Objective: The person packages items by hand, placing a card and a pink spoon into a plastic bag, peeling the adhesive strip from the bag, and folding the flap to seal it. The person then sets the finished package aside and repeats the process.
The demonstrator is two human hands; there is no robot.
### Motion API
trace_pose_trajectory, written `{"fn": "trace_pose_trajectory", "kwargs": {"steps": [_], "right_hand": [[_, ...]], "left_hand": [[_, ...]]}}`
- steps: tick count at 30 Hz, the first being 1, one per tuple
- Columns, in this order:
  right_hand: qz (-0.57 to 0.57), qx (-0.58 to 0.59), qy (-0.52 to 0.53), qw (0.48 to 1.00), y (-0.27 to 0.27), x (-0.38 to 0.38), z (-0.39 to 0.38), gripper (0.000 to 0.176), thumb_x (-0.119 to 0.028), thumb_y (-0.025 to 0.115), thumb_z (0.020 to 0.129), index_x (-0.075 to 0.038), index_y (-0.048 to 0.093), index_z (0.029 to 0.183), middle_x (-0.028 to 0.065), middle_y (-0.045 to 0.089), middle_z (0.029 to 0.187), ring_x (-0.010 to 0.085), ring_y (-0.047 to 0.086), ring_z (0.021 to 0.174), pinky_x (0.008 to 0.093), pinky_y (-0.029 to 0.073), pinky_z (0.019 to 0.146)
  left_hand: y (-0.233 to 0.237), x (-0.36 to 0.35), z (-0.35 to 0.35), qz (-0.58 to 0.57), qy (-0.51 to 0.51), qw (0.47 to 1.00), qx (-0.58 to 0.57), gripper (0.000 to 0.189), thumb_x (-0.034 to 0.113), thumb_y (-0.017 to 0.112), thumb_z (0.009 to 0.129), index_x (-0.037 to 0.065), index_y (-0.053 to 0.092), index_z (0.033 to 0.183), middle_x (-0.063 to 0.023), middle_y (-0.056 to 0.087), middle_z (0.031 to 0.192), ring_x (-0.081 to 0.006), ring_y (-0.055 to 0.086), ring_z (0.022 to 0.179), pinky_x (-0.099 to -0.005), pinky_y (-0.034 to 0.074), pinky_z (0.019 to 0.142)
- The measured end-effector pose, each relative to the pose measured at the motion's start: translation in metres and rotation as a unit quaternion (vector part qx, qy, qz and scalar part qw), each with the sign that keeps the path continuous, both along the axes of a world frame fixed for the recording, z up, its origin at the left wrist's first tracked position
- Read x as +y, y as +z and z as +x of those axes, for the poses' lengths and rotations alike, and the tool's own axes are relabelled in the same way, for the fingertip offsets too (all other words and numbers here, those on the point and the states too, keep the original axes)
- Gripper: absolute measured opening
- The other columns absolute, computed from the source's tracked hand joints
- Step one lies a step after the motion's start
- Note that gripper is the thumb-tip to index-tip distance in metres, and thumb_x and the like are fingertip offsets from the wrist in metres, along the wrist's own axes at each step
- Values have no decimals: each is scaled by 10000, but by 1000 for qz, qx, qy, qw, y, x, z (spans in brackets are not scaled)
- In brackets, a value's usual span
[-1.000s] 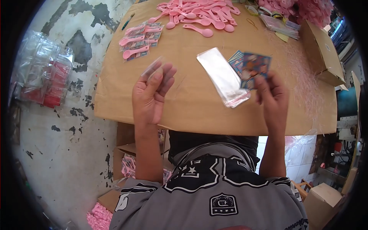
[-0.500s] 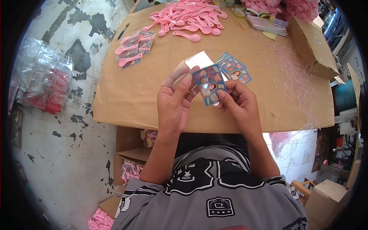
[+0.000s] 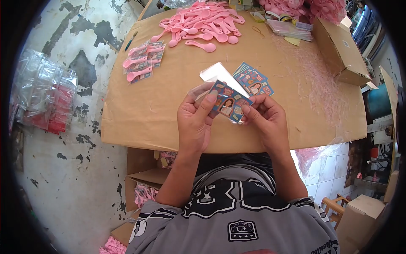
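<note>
A blue printed card point(image 3: 227, 103) is held between my two hands near the table's front edge. My left hand point(image 3: 198, 116) pinches the card's left end, with clear plastic around its fingers. At the card's right end, my right hand point(image 3: 266, 116) grips it between thumb and fingers. Just beyond lie a pale, shiny stack of clear sleeves point(image 3: 224, 73) and a fan of similar blue cards point(image 3: 256, 80). Bagged pink spoons with cards point(image 3: 141, 65) rest at the table's left.
A large pile of pink spoons point(image 3: 207, 21) covers the table's far middle. Plastic packs point(image 3: 289, 30) and an open cardboard box point(image 3: 342, 53) stand at the far right, beside loose pink strands point(image 3: 319, 80). Plastic bags point(image 3: 50, 91) lie at the far left.
The card has turned from nearly upright to a slanting, lengthwise position between my hands. Both hands sit slightly lower in the view, and the table scene has shifted a little left.
</note>
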State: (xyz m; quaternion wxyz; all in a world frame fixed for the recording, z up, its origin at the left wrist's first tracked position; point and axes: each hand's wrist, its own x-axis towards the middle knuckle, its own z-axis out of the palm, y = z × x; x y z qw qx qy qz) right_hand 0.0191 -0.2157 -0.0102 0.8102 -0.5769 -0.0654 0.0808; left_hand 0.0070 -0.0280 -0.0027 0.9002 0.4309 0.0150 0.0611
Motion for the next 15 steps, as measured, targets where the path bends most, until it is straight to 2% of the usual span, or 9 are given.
{"fn": "trace_pose_trajectory", "kwargs": {"steps": [4,8,11,14,15], "right_hand": [[24,-3,-17,1000,7,18,-1,170,-94,735,994,-1,646,1105,30,700,889,77,664,784,237,533,703],[48,-6,-50,998,4,31,1,173,-115,735,1000,-7,658,1109,25,703,933,65,646,781,237,528,710],[44,19,-40,998,7,34,2,191,-135,738,1002,-15,663,1130,23,703,943,57,633,766,235,518,684],[22,29,-9,999,0,31,-1,202,-155,745,1001,-23,660,1129,14,694,902,50,616,720,220,496,623],[14,33,-9,999,0,32,-2,195,-161,748,1000,-25,655,1104,7,683,877,46,607,699,215,486,602]], "left_hand": [[-11,-8,3,12,-26,1000,-10,325,87,645,1044,-33,590,1341,-208,691,1312,-233,715,1142,-364,603,972],[-11,-12,2,15,-35,999,-3,362,78,662,1031,-17,589,1373,-216,649,1394,-238,647,1268,-392,534,1075],[2,-16,1,48,-37,998,-6,469,56,625,1039,-2,505,1489,-233,596,1461,-271,575,1376,-415,479,1153],[10,-14,5,-37,-24,998,-34,563,30,564,1051,20,387,1585,-253,526,1528,-323,504,1450,-437,440,1201],[13,-11,7,-35,-25,998,-54,600,35,508,1065,77,307,1629,-272,493,1547,-375,467,1475,-473,416,1225]]}}
